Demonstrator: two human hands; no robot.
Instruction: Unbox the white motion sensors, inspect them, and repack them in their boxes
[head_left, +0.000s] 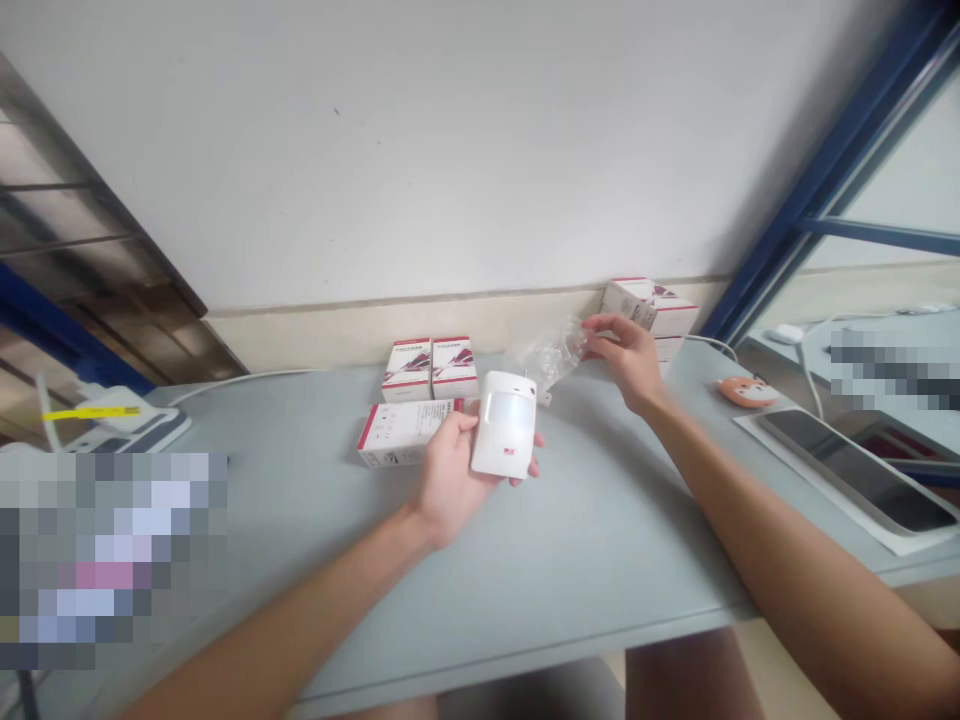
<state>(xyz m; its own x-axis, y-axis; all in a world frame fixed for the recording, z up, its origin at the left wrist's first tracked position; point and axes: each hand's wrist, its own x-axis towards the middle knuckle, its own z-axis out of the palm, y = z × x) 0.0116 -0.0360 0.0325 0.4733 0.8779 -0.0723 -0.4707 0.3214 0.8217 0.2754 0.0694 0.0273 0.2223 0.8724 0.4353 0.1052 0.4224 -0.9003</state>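
My left hand (448, 472) is closed round a white plastic sensor unit (505, 424) with a frosted window, held upright just above the grey table (585, 540). My right hand (628, 356) is farther back and to the right, its fingertips pinching a crumpled clear plastic bag (551, 354) that hangs over the table. A white and red box (401, 432) lies flat just behind my left hand. Two more of these boxes (430, 368) stand side by side against the wall.
Stacked white and red boxes (660, 310) sit by the wall behind my right hand. An orange fox-shaped object (744, 390) and a dark tablet (855, 470) on white paper lie at the right. A white device with a yellow strip (105, 420) sits at the left.
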